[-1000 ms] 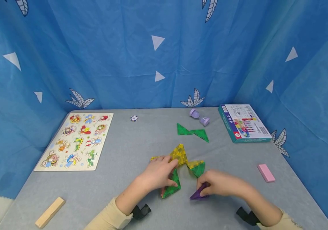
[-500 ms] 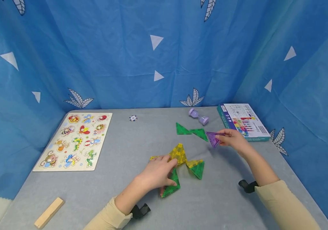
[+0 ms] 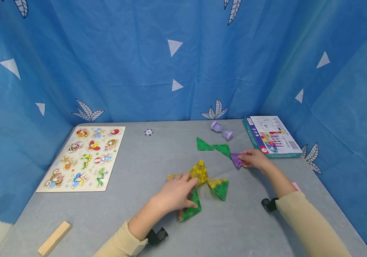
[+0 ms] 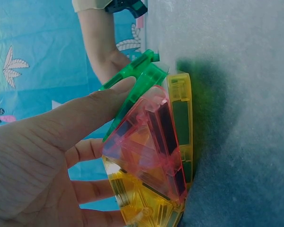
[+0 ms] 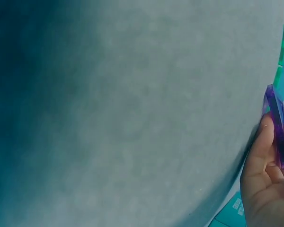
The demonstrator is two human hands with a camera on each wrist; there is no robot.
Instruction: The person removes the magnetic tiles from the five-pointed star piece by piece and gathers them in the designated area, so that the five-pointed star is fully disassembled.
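My left hand grips a cluster of magnetic tiles, the thumb on a green triangular tile and the other fingers at the far side. In the left wrist view a pink triangular tile and yellow tiles join the green one. Yellow tiles continue right of the hand, ending in another green tile. Farther back, my right hand pinches a purple triangular tile between thumb and fingers. The purple tile's corner is right at a flat green triangle, beside a second green triangle.
Behind the green triangles lies a purple hourglass. A boxed set is at the back right, with a pink block partly behind the right sleeve. On the left are a picture puzzle board, a poker chip and a wooden block.
My right hand has carried the purple tile from near the front of the cluster back to the green triangles, lowering it slightly over the last half second. The left hand stays put.
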